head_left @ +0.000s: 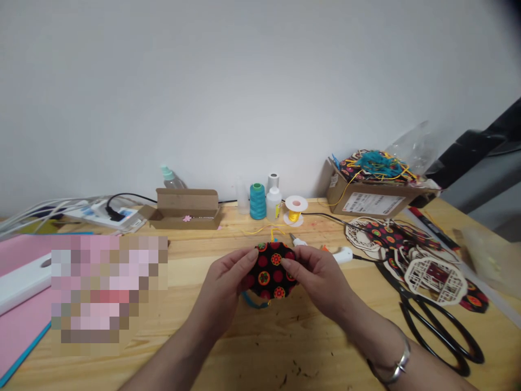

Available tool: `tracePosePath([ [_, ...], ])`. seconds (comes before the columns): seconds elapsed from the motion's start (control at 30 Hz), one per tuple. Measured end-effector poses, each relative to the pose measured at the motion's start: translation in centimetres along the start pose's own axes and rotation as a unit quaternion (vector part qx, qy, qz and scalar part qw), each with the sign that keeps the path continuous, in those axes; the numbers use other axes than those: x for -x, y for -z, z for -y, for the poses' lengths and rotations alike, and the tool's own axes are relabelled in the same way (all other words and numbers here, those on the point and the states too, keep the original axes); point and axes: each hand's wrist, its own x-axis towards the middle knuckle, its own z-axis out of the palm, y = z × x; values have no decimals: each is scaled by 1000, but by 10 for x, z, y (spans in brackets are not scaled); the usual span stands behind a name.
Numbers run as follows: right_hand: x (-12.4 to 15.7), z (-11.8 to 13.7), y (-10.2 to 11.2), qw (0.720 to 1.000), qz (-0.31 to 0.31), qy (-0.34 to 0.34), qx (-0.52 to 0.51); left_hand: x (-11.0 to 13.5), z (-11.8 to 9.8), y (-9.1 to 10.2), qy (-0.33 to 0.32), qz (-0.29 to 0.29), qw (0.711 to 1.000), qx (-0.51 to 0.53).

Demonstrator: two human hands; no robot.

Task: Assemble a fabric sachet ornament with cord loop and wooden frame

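Note:
Between my two hands is a flat black fabric-covered piece [271, 271] printed with red and orange flowers. My left hand [226, 285] pinches its left edge, thumb on the front. At the right edge my right hand [319, 279] grips it the same way; the fingers behind are mostly hidden. A teal strand [254, 300] shows below the piece, and yellow cord [272, 233] lies just above its top edge. Behind my right hand, a white glue gun [344, 254] rests partly hidden on the wooden table [183, 326].
At right lie large black scissors [442, 331] and a pile of lattice-cut wooden shapes [435, 279]. A cardboard box [372, 203] holds patterned pieces and teal strands. Teal thread [258, 202], a white bottle [274, 205], a yellow cord spool [296, 210] and an open small box [187, 220] stand behind.

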Motion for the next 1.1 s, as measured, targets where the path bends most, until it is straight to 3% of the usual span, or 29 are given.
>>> tracePosePath([
  [0.23,-1,0,0,1000,-15,9,-4,0,0,-2,9,3,1000,17],
  [0.47,0,-1,1,1000,-18,-2,10,-3,1,1,25,-42,998,48],
  [0.87,3,-5,3,994,-13,53,90,-1,2,2,25,23,999,-35],
  [0.97,0,-3,13,975,-88,115,169,-2,-2,3,32,32,999,-18],
  [1.03,-4,-2,22,942,-147,172,248,-2,-5,3,49,39,998,-6],
  [1.1,-10,-2,31,905,-159,223,326,-1,-8,2,65,46,997,7],
])
